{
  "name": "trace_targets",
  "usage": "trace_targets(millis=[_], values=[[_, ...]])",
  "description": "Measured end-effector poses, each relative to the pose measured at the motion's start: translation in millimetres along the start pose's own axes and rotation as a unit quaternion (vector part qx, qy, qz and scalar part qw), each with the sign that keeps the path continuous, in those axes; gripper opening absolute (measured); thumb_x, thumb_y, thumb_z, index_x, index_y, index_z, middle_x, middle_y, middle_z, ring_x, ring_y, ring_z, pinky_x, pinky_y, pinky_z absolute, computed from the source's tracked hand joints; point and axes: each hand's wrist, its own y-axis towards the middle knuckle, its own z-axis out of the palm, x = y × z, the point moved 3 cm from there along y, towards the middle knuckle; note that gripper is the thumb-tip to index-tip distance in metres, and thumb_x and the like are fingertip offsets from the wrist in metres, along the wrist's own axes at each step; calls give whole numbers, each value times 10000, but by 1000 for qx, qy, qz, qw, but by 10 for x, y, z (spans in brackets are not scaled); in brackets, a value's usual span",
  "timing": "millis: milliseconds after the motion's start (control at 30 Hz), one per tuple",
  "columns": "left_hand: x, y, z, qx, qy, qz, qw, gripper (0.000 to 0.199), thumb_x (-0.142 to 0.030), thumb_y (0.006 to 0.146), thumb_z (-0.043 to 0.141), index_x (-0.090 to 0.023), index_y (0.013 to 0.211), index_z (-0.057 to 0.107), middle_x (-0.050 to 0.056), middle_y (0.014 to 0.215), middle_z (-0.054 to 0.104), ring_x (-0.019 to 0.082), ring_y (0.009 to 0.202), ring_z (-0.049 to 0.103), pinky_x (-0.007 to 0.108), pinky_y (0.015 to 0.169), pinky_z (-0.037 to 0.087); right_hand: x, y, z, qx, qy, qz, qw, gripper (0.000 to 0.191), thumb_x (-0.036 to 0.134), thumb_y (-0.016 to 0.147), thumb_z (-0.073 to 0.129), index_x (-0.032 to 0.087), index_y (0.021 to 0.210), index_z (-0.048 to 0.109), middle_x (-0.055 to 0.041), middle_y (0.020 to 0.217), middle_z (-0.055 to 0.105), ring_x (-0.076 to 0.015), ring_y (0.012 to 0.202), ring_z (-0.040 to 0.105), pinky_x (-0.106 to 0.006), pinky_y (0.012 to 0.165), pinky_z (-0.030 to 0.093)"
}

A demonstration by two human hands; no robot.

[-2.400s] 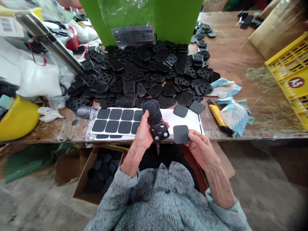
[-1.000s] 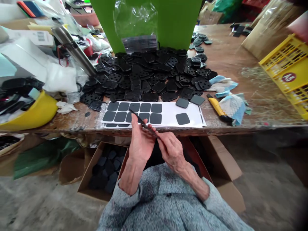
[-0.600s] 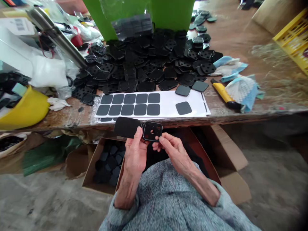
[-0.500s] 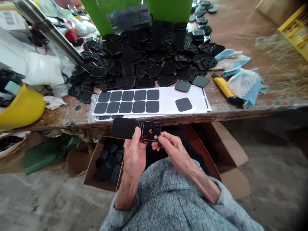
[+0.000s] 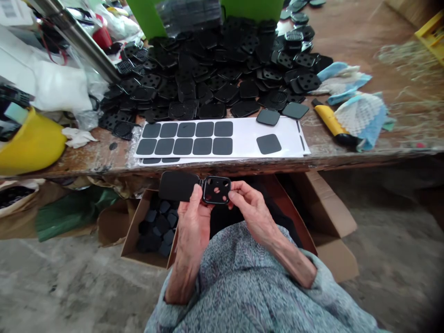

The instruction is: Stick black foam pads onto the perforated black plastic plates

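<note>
A black hinged plastic case (image 5: 178,186) lies unfolded over the table's front edge, its flat square lid to the left and its rimmed square half with round holes to the right. My left hand (image 5: 193,222) grips it near the hinge, thumb on top and fingers underneath. At the right rim, my right hand (image 5: 254,210) pinches the holed half between thumb and fingers. Just beyond, a white sheet (image 5: 244,134) bears two rows of dark grey rounded-square pads. One loose pad (image 5: 268,144) rests on the sheet, and two more lie at its back edge.
Behind the sheet spreads a heap of similar black cases (image 5: 215,78), against a green box (image 5: 253,9). To the right are a yellow-handled cutter (image 5: 329,120) and blue-white cloths (image 5: 360,118). A metal post (image 5: 79,44) slants at left. Below, a cardboard box (image 5: 132,240) holds dark pieces.
The view has shifted slightly. My right fingers have moved up a little along the case's right rim, and more of its holes show. My left hand keeps its hold.
</note>
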Motion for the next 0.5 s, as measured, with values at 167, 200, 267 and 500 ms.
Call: trace_targets(millis=[167, 200, 267, 500], values=[[52, -49, -22, 11, 27, -7, 1000, 210, -325, 803, 597, -185, 956, 631, 35, 917, 690, 172, 835, 650, 323, 766, 512, -29, 11, 15, -5, 10, 27, 1000, 105, 275, 786, 598, 172, 796, 582, 26, 703, 596, -81, 632, 515, -223, 624, 406], [65, -50, -40, 8, 37, -9, 999, 221, -335, 796, 604, -192, 962, 632, 34, 918, 691, 176, 846, 651, 323, 770, 510, -38, 14, 4, -7, 8, 29, 1000, 113, 280, 780, 604, 170, 781, 579, 26, 692, 595, -80, 625, 517, -220, 618, 406], [121, -27, -92, 21, 74, -39, 996, 241, -362, 780, 616, -193, 949, 643, 40, 908, 694, 191, 853, 653, 323, 757, 510, -69, 15, -82, -15, 9, 36, 999, 129, 287, 770, 614, 167, 753, 570, 32, 657, 586, -75, 598, 512, -210, 594, 402], [688, 264, -355, 166, 284, -235, 915, 349, -390, 714, 678, -167, 979, 639, 86, 946, 693, 188, 866, 640, 274, 749, 485, -254, -368, -1375, -249, 65, 77, 963, 210, 278, 640, 742, 145, 669, 582, 7, 600, 601, -86, 520, 520, -208, 507, 401]])
